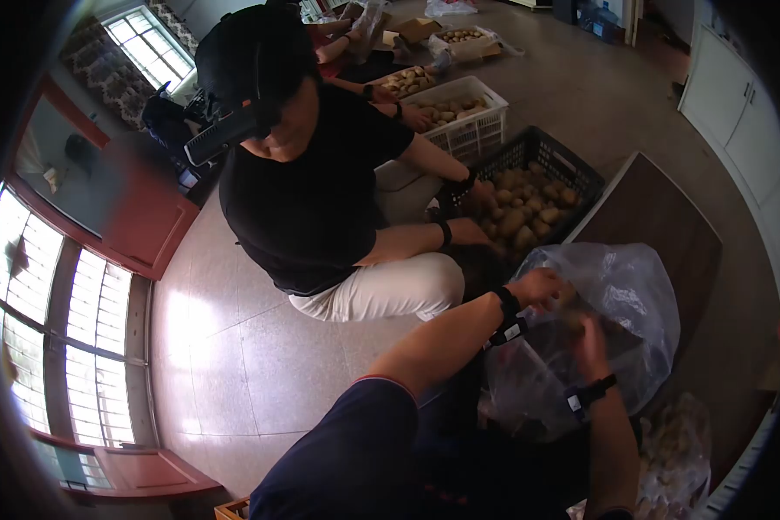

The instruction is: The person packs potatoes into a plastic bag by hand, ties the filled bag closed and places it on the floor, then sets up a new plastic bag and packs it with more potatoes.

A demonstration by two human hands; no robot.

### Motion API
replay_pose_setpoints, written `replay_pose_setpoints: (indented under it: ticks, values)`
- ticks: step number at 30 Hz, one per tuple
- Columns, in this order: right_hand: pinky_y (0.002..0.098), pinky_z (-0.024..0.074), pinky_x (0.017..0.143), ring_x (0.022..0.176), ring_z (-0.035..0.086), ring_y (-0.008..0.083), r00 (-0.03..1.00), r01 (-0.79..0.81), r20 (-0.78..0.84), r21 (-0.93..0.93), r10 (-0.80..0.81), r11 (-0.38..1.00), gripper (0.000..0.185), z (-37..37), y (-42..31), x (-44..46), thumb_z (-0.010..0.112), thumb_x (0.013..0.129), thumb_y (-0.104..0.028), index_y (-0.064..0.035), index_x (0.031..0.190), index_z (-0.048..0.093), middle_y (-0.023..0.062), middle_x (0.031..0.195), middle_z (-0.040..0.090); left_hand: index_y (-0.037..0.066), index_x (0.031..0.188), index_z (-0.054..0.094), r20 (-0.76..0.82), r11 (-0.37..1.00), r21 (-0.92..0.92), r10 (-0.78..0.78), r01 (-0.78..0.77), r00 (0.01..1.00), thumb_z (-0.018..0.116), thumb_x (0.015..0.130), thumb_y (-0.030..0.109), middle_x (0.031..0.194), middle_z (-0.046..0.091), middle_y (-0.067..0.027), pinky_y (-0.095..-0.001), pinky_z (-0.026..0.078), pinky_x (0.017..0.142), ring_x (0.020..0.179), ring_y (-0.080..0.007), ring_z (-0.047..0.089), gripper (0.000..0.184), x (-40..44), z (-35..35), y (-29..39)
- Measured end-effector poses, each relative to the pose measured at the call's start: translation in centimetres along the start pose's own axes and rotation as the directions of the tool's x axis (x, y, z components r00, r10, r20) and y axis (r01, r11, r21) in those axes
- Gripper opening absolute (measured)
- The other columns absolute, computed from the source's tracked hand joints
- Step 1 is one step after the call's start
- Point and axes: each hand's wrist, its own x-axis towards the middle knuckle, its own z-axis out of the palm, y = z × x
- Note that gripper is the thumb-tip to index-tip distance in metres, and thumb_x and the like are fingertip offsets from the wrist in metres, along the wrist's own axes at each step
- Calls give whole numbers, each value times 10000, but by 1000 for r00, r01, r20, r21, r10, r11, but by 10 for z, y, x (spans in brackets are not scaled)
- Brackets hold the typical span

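Note:
A large clear plastic bag (641, 282) stands in front of me with its mouth open. My left hand (539, 289) is at the bag's far left rim, its fingers curled; what they hold, if anything, I cannot make out. Inside the mouth is my right hand (591, 347), smeared by motion, so its fingers are unclear. Dim brownish shapes between the two hands look like potatoes, but shadow and blur hide their detail. Both my wrists wear dark bands with small tags.
On my left a seated person (321, 191) in black reaches into a black crate (572, 156) of potatoes (529, 204). Behind are a white crate (494, 100) and other people's arms. A dark board (650, 208) lies beyond the bag; another filled plastic bag (680, 442) sits lower right.

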Motion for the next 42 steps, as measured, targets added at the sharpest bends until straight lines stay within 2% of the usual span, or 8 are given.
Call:
replay_pose_setpoints:
  ticks: [3, 6, 11, 21, 23, 34, 36, 42]
  values:
    - [268, 437, 570, 733, 562, 113, 997, -81, -6, 95, 82, 992, 272, 33, -22, -12, 529, 992, -358, -115, 1102, 579, 13, 932, 591, 46, 1213, 555, 134, 989, 67, 122, -132, 983, 553, 941, 312, 1025, 643, -101, -355, 584, 641, 820, -227, 682, 380, -1, 2, -7]
    - [248, 410, 528, 670, 545, 97, 994, -95, -43, 26, 96, 995, 315, 47, -28, -16, 525, 997, -415, -115, 1052, 601, -1, 839, 581, 46, 1224, 572, 389, 317, 554, 719, -770, 576, 562, 950, 317, 1057, 629, -87, -352, 584, 728, 958, -226, 654, 385, 8, 2, -21]
    - [238, 386, 491, 573, 513, 91, 997, -22, -81, -73, 16, 997, 300, 39, -25, -12, 548, 992, -390, -101, 1004, 624, -12, 710, 548, 41, 1201, 616, 287, 995, -48, 102, -92, 953, 594, 943, 315, 1081, 599, -74, -313, 543, 726, 989, -200, 611, 377, -13, 9, 10]
    - [269, 461, 638, 730, 589, 140, 950, 229, -87, -458, -299, 859, 254, -36, 7, 23, 618, 949, -265, -49, 1083, 607, 36, 837, 616, 76, 999, 593, 73, 926, -364, 138, -103, 988, 616, 932, 433, 852, 589, -36, -274, 448, 526, 726, -146, 574, 363, -28, -2, 31]
    - [319, 488, 709, 807, 614, 211, 745, 396, 101, -863, -660, 314, 274, -65, 17, 36, 662, 896, -198, -12, 1087, 596, 101, 925, 644, 85, 1001, 586, 38, 893, -433, 156, -125, 987, 599, 944, 425, 844, 583, -34, -279, 435, 517, 691, -152, 563, 344, -24, -9, 29]
    - [501, 380, 1034, 1222, 465, 434, 804, 9, 10, -1000, -594, -3, 490, -69, 8, -1, 680, 800, -126, -41, 1262, 538, 236, 1302, 519, 74, 1154, 568, -355, 505, -808, -7, -303, 935, 533, 981, 299, 1022, 671, -117, -386, 514, 674, 770, -248, 636, 286, 16, -75, -3]
    - [502, 383, 1029, 1209, 471, 432, 815, -32, -25, -999, -580, -2, 475, -52, 0, 0, 673, 796, -110, -42, 1247, 544, 233, 1284, 528, 4, 1221, 546, -450, 765, 609, 551, -210, 702, 662, 855, 267, 1076, 683, -177, -399, 531, 848, 995, -305, 663, 465, -29, -70, 14]
    - [499, 397, 1008, 1162, 498, 423, 850, -45, -48, -999, -525, 18, 415, -61, -5, -2, 661, 776, -66, -23, 1176, 563, 217, 1196, 567, 39, 1245, 498, -427, 867, 196, 496, -459, 756, 534, 983, 221, 1131, 553, -162, -475, 544, 784, 925, -362, 591, 321, 51, -127, -74]
